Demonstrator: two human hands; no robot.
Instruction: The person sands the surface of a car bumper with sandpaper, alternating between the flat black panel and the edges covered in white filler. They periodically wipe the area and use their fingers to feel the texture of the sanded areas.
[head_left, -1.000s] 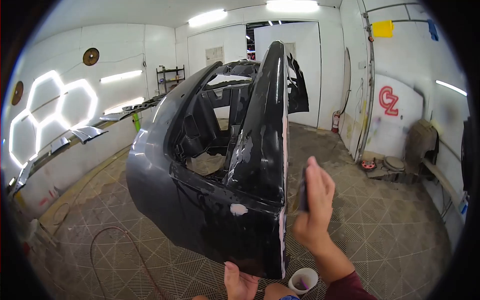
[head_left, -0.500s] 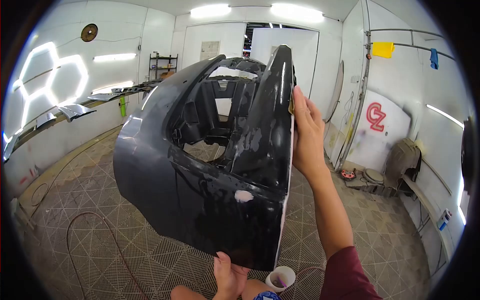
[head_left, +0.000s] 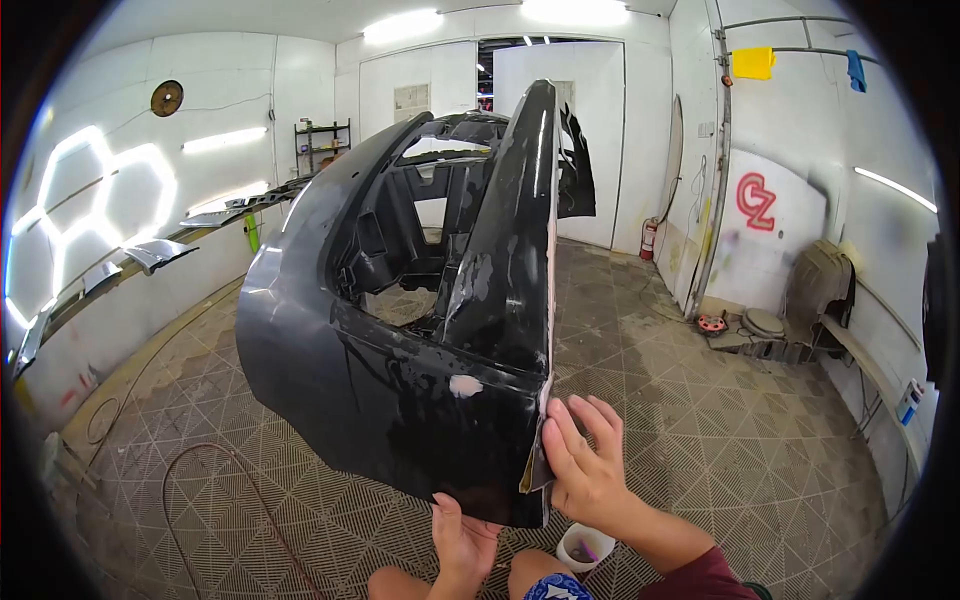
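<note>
A large black car body panel (head_left: 400, 420) stands in front of me, with grey scuffed patches and a small pale pink spot (head_left: 465, 386). My left hand (head_left: 463, 545) grips its bottom edge, thumb on the front face and fingers underneath. At the panel's right edge, low down, my right hand (head_left: 590, 460) presses a piece of sandpaper (head_left: 530, 472) folded around the edge. Pale filler runs along this edge above the hand.
Between my knees and right arm stands a white bucket (head_left: 585, 546). A red hose (head_left: 178, 500) loops over the patterned floor at left. Panels (head_left: 155, 254) lie on the left ledge. At right are a red fire extinguisher (head_left: 649, 240) and a round stool-like object (head_left: 764, 321).
My right hand has slid down the panel's right edge with the sandpaper, from near the top to the lower part. My left hand stays at the bottom edge. The view has shifted slightly.
</note>
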